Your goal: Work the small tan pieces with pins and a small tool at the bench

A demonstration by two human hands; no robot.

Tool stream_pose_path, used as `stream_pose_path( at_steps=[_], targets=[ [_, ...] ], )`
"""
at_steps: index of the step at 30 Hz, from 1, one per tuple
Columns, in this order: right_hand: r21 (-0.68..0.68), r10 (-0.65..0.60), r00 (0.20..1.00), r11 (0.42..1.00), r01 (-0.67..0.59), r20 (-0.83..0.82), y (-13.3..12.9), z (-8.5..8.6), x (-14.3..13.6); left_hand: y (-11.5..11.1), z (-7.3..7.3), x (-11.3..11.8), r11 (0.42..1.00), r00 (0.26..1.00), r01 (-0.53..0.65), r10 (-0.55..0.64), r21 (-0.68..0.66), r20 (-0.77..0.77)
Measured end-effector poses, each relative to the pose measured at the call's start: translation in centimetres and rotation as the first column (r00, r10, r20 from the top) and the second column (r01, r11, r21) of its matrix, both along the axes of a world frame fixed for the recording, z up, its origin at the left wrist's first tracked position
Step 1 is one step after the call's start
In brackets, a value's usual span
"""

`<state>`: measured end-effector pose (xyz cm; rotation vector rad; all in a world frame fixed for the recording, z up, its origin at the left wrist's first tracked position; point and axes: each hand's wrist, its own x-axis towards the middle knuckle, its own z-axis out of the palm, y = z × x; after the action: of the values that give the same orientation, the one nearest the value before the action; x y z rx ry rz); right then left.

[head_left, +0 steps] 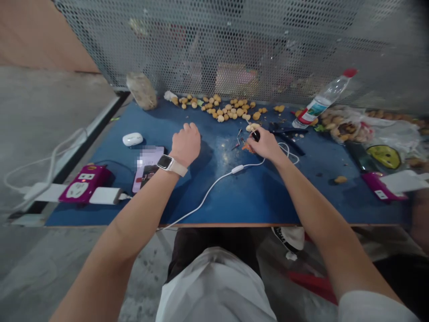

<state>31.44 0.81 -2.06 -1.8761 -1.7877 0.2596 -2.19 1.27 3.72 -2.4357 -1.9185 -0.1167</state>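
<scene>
My right hand [267, 145] is closed round a slim tool with a black grip [256, 135] and a thin metal shaft pointing up and to the left. Just left of its fingers lie a small orange piece [247, 146] and a thin part with wire-like leads [239, 136]. A white cable [237, 169] with an inline block runs under my right wrist. My left hand [186, 145], with a watch [165, 162] on the wrist, is curled into a fist over the blue table [214, 205]. Its palm is hidden.
Round tan nuts or fruits [231, 111] line the mesh panel [201, 49]. A phone [149, 165], white case [132, 139] and purple socket block [83, 183] stand left. Dark tool handles [291, 141], a bottle [315, 107], plastic bags [385, 129] and another purple block [378, 188] lie right.
</scene>
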Motion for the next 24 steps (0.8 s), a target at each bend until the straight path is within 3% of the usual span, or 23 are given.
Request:
stream_pose_path(
  at_steps=[7, 17, 24],
  targets=[
    [-0.049, -0.015, 0.999, 0.999, 0.017, 0.042, -0.2, 0.6, -0.6, -1.0, 1.2, 0.4, 0.998, 0.999, 0.011, -0.013, -0.064, -0.033],
    [0.0, 0.004, 1.0, 1.0, -0.004, 0.012, 0.4, -0.5, 0.4, 0.6, 0.0, -0.9, 0.997, 0.999, 0.032, -0.033, -0.068, -0.02],
    [0.0, 0.017, 1.0, 1.0, -0.017, 0.026, 0.1, -0.1, 0.4, 0.4, 0.0, -0.6, 0.998, 0.999, 0.031, -0.033, -0.057, -0.032]
  ],
)
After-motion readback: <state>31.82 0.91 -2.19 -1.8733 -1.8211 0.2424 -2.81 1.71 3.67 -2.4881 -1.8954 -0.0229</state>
